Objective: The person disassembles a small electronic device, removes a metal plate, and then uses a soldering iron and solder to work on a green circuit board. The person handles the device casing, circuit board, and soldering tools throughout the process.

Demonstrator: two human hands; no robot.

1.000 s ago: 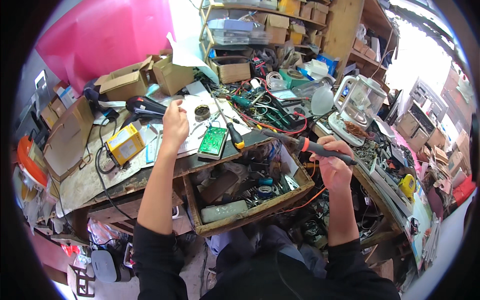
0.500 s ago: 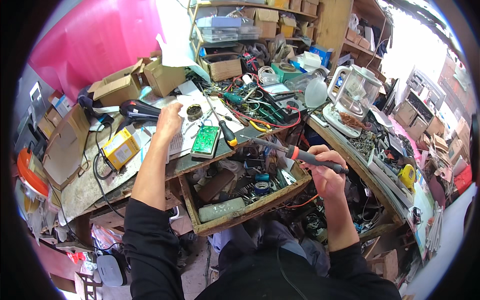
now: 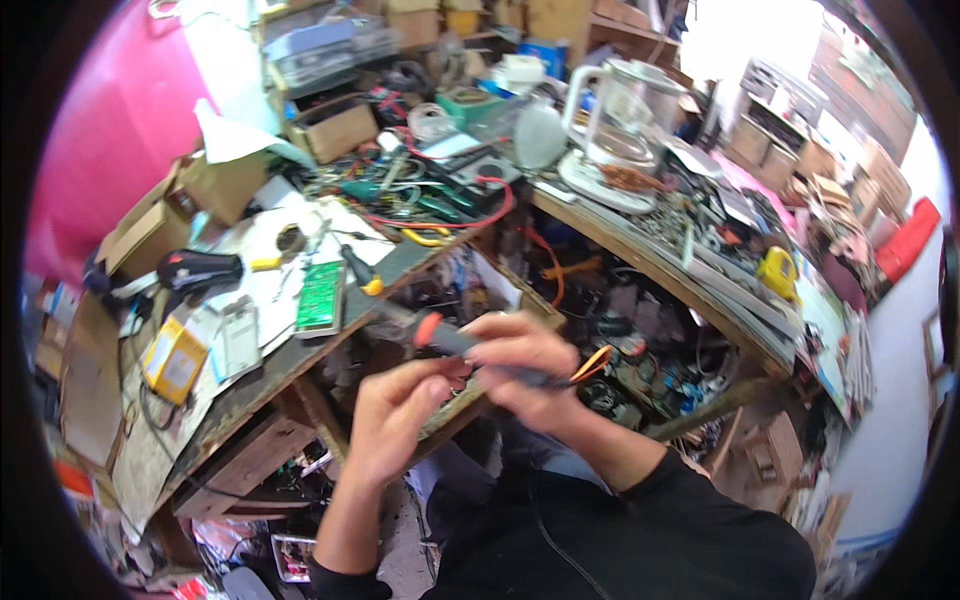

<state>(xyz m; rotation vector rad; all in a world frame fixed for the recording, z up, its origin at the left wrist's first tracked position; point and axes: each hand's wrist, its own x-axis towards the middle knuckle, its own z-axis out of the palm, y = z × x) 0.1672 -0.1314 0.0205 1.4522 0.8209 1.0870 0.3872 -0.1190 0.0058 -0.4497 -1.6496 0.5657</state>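
At frame centre, the right hand (image 3: pixel 525 362) has its grip closed around a soldering iron (image 3: pixel 470 343); the left hand (image 3: pixel 400 415), fingers curled, touches its shaft.

A soldering iron (image 3: pixel 470 345) with a grey handle and an orange collar near its front lies almost level, tip pointing left toward the bench edge. An orange cord loops out from its rear end on the right.
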